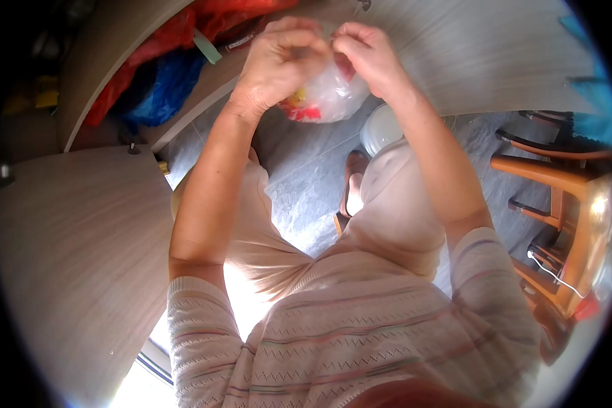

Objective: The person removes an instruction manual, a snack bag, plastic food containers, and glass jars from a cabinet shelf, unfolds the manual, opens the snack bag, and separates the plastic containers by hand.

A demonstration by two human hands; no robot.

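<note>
A clear plastic bag (333, 98) with red and yellow patches hangs below my two hands, over the floor. My left hand (279, 64) is closed at the bag's top, fingers curled. Close beside it, my right hand (370, 58) pinches the top of the bag between thumb and fingers. The exact spot each hand grips is partly hidden by the fingers. What the bag holds cannot be made out.
An open cabinet compartment holds red plastic bags (153, 51) and a blue plastic bag (166, 85). A wooden cabinet door (81, 265) stands at the left. A white round container (382, 129) is on the grey floor (299, 183). Wooden chairs (551, 173) stand at the right.
</note>
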